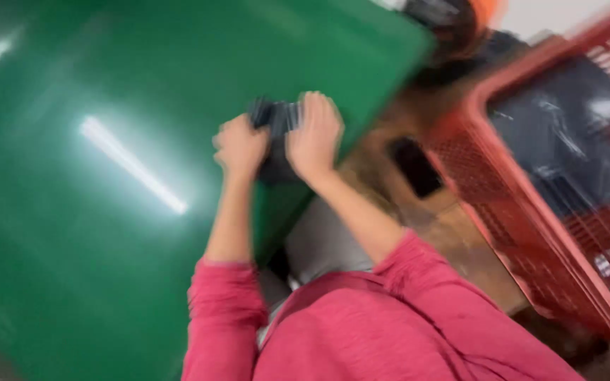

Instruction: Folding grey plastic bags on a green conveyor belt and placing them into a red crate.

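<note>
The head view is blurred by motion. Both my hands grip one dark, bundled object (277, 118) above the edge of a glossy green table (93, 212). My left hand (240, 147) closes on its left side and my right hand (313, 134) on its right side. The object looks like dark folded fabric or a small dark item, too blurred to name. My sleeves are pink-red and pushed up the forearms.
A red plastic crate (531, 204) with lattice walls stands to the right, holding dark items wrapped in clear plastic. Brown floor (446, 219) shows between the table and the crate. A dark and orange shape (460, 21) sits at the top.
</note>
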